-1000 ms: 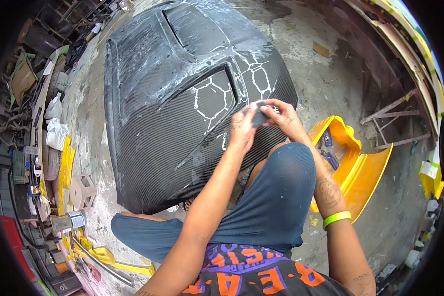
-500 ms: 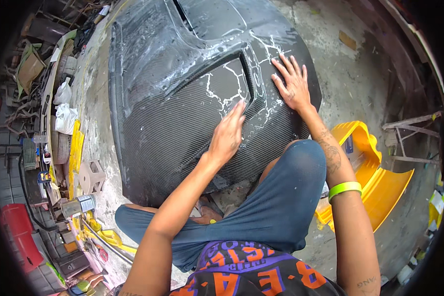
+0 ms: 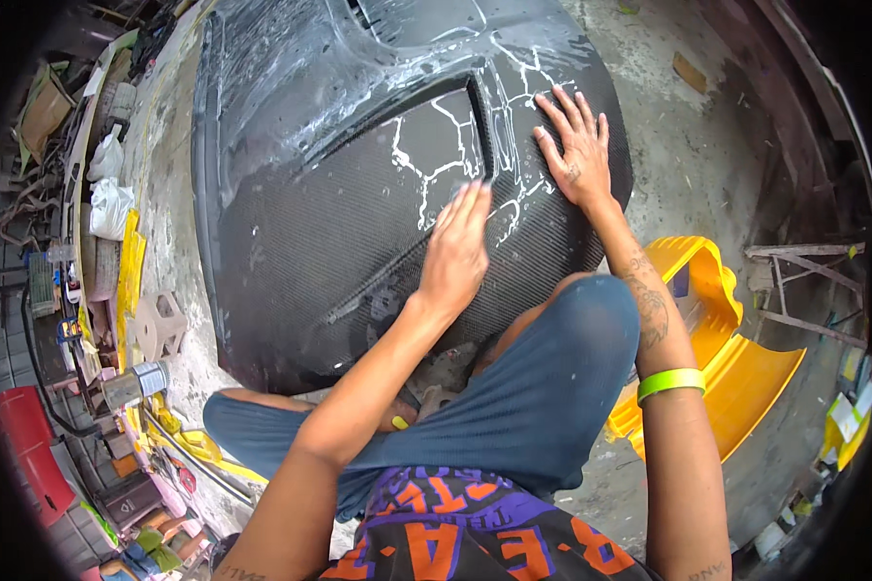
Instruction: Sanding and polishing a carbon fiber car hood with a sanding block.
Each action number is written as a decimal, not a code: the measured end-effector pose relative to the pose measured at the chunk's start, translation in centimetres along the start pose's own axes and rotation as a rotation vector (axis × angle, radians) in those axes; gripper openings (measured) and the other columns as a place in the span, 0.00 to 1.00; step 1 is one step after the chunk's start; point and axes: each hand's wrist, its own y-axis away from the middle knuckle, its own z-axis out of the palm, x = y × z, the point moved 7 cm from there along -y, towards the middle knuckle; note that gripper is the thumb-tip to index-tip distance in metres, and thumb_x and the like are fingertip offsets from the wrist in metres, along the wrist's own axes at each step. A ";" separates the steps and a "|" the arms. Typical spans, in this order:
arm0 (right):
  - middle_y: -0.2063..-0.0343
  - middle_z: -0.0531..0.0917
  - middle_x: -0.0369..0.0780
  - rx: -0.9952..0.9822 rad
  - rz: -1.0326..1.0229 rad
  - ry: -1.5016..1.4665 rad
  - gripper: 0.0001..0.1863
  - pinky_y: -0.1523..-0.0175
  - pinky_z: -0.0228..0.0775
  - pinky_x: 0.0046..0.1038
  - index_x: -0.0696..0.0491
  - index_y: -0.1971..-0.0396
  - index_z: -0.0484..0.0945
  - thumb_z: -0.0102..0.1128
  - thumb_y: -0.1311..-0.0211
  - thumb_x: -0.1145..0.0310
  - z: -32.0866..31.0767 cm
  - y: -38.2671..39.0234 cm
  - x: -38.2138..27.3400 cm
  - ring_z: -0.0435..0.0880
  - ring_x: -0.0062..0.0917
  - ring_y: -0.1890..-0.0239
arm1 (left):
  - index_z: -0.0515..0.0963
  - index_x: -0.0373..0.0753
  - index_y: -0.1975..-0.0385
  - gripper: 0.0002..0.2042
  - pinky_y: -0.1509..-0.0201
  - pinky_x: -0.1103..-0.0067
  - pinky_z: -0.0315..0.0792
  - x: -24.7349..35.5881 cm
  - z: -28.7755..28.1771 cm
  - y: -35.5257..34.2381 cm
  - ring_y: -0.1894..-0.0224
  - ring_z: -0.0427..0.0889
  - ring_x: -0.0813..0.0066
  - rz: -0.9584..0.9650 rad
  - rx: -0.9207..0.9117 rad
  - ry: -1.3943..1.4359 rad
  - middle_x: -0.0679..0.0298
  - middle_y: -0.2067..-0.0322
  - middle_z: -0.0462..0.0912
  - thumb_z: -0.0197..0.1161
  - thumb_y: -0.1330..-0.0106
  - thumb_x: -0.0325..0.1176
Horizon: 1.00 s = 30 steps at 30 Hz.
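Note:
A dark carbon-fibre car hood, with a woven pattern and a raised vent, lies in front of me. White suds streak its wet surface around the vent opening. My left hand presses on the hood just below the vent's corner, fingers together and slightly bent; what lies under them, if anything, is hidden. Spread out flat near the hood's right edge is my right hand, open and holding nothing. A yellow-green wristband circles my right forearm.
Yellow curved plastic panels lie on the floor at right, by a metal stand. At left are a grey stool-like block, a metal can, white plastic bags and a red panel. My bent legs border the hood's near edge.
My left hand has slid slightly to the right and turned more upright along the hood. The suds near it are smeared and thinner. My right hand stays on the same spot; the view has shifted slightly.

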 end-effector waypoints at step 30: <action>0.24 0.66 0.35 0.012 -0.001 -0.030 0.28 0.21 0.38 0.60 0.35 0.29 0.71 0.53 0.25 0.47 -0.1 -0.1 0.4 0.58 0.43 0.21 | 0.64 0.29 0.28 0.27 0.18 0.62 0.50 -5.8 -0.3 -8.3 0.21 0.58 0.54 0.273 -0.332 -0.190 0.46 0.25 0.62 0.46 0.18 0.42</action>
